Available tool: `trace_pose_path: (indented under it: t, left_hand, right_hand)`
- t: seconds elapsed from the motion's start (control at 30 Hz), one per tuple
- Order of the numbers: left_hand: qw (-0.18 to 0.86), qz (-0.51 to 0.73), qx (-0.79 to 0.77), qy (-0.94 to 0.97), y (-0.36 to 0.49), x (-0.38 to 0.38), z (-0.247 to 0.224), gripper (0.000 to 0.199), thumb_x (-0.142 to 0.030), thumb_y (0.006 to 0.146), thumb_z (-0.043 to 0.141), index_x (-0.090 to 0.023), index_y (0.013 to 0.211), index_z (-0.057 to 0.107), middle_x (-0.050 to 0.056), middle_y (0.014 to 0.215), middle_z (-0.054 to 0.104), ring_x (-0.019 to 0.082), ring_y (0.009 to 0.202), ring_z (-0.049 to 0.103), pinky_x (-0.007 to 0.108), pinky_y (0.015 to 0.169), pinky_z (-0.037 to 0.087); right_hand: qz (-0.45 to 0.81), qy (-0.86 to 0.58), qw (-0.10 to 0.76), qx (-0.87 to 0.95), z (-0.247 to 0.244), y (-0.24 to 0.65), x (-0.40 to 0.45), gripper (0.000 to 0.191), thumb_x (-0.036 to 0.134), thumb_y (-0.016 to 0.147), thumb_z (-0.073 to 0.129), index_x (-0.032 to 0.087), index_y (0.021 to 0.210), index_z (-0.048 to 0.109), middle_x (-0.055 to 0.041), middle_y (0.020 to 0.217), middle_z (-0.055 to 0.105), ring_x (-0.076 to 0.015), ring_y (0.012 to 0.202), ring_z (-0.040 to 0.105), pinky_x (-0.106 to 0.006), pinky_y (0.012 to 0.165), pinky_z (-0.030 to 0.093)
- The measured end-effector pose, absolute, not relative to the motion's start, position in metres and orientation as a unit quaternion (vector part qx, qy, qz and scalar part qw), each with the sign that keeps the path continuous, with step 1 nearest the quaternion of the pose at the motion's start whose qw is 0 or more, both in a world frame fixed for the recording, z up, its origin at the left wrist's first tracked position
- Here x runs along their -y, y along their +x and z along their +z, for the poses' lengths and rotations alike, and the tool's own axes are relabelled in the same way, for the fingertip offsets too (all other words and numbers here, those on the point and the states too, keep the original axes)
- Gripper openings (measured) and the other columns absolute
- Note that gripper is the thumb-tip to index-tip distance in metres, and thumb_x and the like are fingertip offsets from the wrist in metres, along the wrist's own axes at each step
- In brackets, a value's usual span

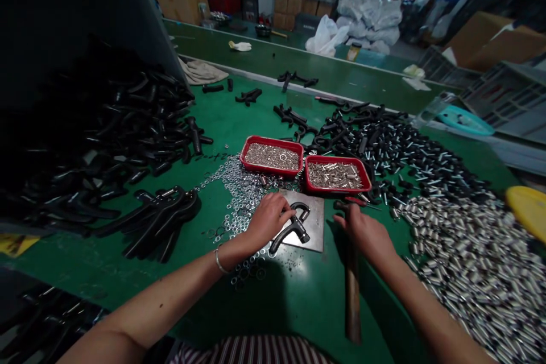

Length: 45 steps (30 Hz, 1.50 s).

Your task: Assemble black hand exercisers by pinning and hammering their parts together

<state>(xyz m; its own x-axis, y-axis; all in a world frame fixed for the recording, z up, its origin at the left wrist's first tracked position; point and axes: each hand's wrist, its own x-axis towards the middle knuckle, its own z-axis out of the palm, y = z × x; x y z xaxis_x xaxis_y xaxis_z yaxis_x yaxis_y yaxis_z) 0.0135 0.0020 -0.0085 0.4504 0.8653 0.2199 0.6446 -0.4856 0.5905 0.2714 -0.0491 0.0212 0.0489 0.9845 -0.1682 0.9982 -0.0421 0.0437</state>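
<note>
My left hand (269, 217) is closed on a black curved plastic part (292, 230) with a hooked end, pinching it between thumb and fingers. Under that part lies a square metal plate (314, 233). To the right, my right hand (365, 232) is closed around a hammer (352, 301) near its head. The hammer's wooden handle points towards me, and my fingers partly hide its head. Just beyond the plate stand a red tray (243, 160) of tiny metal pieces and a second red tray (339, 189) of small metal pins.
Loose metal rings (236, 205) spread left of the plate. Black handles (145, 108) heap up at left, with a smaller stack (164, 216) nearer. Metal sleeves (478, 261) and black-headed screws (409, 153) pile at right. A yellow lid (529, 210) lies at the right edge.
</note>
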Motion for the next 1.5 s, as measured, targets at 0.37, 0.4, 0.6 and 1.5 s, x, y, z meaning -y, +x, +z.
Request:
trace_pose_path:
  t: [0.37,0.4,0.6,1.5]
  left_hand:
    - [0.08,0.149,-0.342,0.925,0.022,-0.013,0.004,0.023,-0.031,0.096,0.054,-0.013,0.086,0.062,0.009,0.089,0.061,0.024,0.09,0.053,0.037,0.082,0.045]
    - [0.073,0.141,-0.319,0.934,0.022,-0.016,0.005,0.024,-0.032,0.097,0.053,-0.012,0.087,0.062,0.009,0.09,0.061,0.024,0.09,0.053,0.036,0.081,0.045]
    - [0.076,0.135,-0.303,0.94,0.018,-0.006,0.008,0.032,-0.036,0.1,0.044,-0.015,0.092,0.066,0.01,0.099,0.062,0.025,0.097,0.054,0.04,0.086,0.045]
    - [0.281,0.233,-0.478,0.799,-0.009,-0.008,0.019,0.047,-0.033,0.086,0.061,-0.018,0.13,0.051,0.014,0.127,0.057,0.031,0.121,0.051,0.052,0.106,0.04]
  right_hand:
    - [-0.405,0.704,-0.268,-0.519,0.016,0.299,0.117,0.028,0.05,0.092,0.048,0.024,0.1,0.045,-0.0028,0.077,0.07,-0.0208,0.059,0.065,-0.031,0.056,0.049]
    - [-0.411,0.688,-0.279,-0.529,0.022,0.292,0.119,0.03,0.05,0.092,0.049,0.024,0.106,0.045,-0.0005,0.074,0.068,-0.0196,0.055,0.063,-0.031,0.055,0.048]
    - [-0.308,0.647,-0.25,-0.651,0.043,0.261,0.107,0.024,0.044,0.096,0.046,0.023,0.106,0.052,-0.0034,0.084,0.066,-0.0205,0.072,0.063,-0.031,0.066,0.047]
    - [-0.099,0.695,-0.155,-0.695,-0.002,0.353,0.102,0.031,0.042,0.098,0.04,0.02,0.105,0.061,-0.0132,0.105,0.063,-0.0261,0.093,0.063,-0.038,0.082,0.051]
